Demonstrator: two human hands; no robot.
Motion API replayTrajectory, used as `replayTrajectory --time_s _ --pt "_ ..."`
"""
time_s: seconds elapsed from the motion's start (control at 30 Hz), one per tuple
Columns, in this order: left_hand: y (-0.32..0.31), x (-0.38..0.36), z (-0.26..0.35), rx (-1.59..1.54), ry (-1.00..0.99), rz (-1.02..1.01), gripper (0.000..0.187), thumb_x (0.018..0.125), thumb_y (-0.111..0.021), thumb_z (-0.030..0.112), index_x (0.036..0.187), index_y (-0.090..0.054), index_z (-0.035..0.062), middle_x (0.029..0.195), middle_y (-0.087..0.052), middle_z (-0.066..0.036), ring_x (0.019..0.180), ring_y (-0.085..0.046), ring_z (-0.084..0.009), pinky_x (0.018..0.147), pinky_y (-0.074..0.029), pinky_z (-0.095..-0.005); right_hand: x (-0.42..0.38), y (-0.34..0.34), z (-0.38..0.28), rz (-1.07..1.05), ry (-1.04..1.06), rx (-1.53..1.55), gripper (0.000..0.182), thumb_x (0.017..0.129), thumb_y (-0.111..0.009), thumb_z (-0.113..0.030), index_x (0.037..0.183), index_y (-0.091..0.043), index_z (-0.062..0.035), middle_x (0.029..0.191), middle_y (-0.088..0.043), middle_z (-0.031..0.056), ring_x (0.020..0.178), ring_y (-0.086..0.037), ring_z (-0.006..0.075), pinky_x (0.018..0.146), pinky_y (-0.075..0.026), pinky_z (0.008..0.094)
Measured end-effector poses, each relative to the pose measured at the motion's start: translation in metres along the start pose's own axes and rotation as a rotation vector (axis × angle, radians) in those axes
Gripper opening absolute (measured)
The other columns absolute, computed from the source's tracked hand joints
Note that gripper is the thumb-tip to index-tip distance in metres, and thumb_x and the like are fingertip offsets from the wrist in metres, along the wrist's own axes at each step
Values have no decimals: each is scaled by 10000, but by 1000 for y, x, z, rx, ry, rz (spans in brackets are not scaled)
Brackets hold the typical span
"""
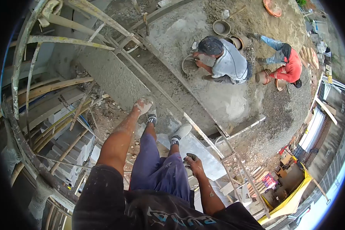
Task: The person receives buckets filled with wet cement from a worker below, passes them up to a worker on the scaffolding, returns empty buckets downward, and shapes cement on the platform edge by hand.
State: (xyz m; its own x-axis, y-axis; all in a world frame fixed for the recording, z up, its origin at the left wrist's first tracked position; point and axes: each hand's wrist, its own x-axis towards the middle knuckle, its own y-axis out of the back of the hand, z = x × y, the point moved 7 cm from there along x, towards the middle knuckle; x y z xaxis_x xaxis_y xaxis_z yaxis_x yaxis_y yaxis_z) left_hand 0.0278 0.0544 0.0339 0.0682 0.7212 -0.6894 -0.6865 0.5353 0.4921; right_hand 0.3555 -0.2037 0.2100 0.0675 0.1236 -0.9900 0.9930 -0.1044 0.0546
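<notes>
My left hand (pixel 143 104), smeared with pale grey cement, reaches forward over the plank beside my left shoe (pixel 152 117). How its fingers lie is hard to make out. Close to my right thigh hangs my right hand (pixel 194 163), its fingers curled and dark grey at the tips; anything inside them is too small to name. Under my feet runs a cement-covered plank (pixel 115 76), with a smooth grey sheet (pixel 205 153) near my right shoe (pixel 182 131).
Scaffold bars (pixel 165 92) cross in front of me, and bamboo poles (pixel 61 90) stand at left. Below, a co-worker in a grey shirt (pixel 230 63) crouches by a bucket (pixel 188 65); another in red (pixel 289 67) bends over buckets. A gravel heap (pixel 280 119) lies right.
</notes>
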Motion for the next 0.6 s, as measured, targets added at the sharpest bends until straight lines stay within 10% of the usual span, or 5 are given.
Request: replayTrajectory --time_s 0.23,0.6 --pt "-47 106 69 35 -56 1 634 800 -699 349 1282 -488 -6 1214 -589 -207 1130 -569 -309 927 -466 -365 78 -49 -13 -85 -52 -63 472 856 -662 -317 1208 -571 -16 989 -645 76 857 -621 158 697 -528 294" --pt "-93 188 156 213 -315 123 688 777 -717 347 1297 -466 -26 1209 -570 -255 1128 -557 -372 948 -456 -397 241 -10 -217 126 395 195 761 791 -722 -356 1380 -382 -16 1236 -543 146 1040 -559 251 789 -490 404"
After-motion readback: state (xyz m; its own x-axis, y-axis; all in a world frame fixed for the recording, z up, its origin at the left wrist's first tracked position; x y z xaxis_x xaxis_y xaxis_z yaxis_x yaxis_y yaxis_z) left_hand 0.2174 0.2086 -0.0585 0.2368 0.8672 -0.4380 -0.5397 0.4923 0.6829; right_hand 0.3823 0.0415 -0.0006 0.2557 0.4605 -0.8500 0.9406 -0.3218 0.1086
